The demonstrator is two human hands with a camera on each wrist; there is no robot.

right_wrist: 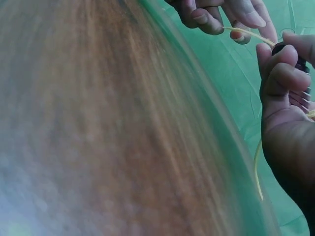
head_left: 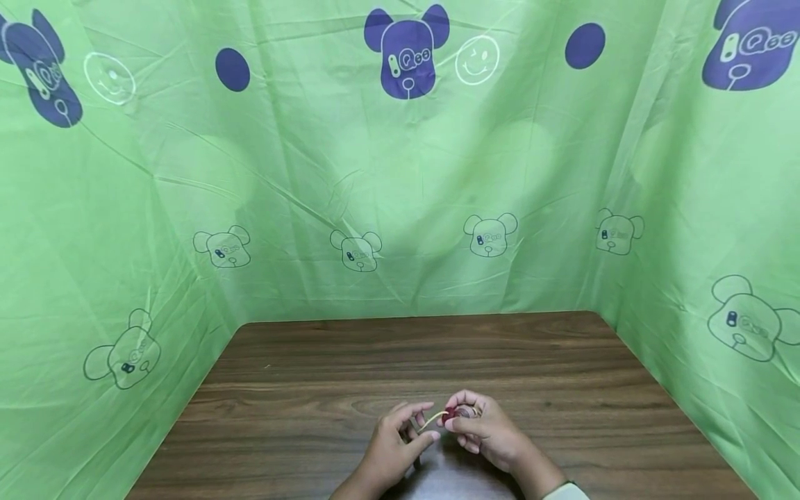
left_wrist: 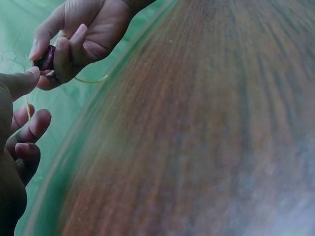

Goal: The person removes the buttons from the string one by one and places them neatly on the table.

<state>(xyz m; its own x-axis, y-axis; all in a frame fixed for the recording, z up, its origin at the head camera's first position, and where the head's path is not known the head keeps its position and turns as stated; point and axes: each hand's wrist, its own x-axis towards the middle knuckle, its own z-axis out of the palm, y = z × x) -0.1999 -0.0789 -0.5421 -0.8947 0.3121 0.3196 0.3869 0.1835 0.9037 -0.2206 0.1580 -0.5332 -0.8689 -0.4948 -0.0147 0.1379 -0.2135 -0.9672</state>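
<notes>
Both hands meet low over the front middle of the brown wooden table (head_left: 350, 361). My right hand (head_left: 470, 419) grips a small dark red round object (head_left: 454, 414) between thumb and curled fingers. A thin yellow elastic band (head_left: 432, 419) runs from that object to my left hand (head_left: 422, 423), which pinches its end. In the left wrist view the right hand (left_wrist: 81, 37) curls round the dark red object (left_wrist: 45, 57), a loop of band (left_wrist: 91, 80) hanging below. The right wrist view shows the left fingers (right_wrist: 209, 17) holding the stretched band (right_wrist: 246, 34).
Green cloth (head_left: 400, 208) printed with bear heads and dots walls the table on the left, back and right. The table's back edge meets the cloth. A pale sleeve cuff (head_left: 565, 492) shows at the right wrist.
</notes>
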